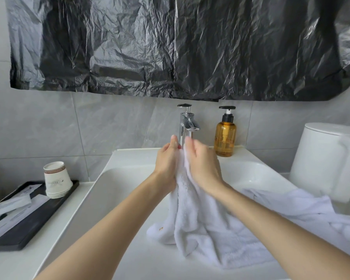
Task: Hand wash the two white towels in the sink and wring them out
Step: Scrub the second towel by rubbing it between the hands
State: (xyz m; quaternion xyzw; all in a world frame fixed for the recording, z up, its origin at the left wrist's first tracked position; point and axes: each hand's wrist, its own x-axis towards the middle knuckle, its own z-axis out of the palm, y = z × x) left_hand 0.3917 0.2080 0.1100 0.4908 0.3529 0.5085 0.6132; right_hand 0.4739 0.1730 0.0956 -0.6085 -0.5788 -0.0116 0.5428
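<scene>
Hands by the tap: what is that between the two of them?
A white towel, seen in the head view: its upper part is pressed between the left hand and the right hand, and the rest trails down into the sink.

I see a bathroom (hotel-like): grey tiled wall (pixel 109 122), white sink (pixel 129 158) with faucet (pixel 187 122) at twelve o'clock, toilet (pixel 327 158) at three, paper cups (pixel 57 180) on a black tray (pixel 28 229) at nine.
</scene>
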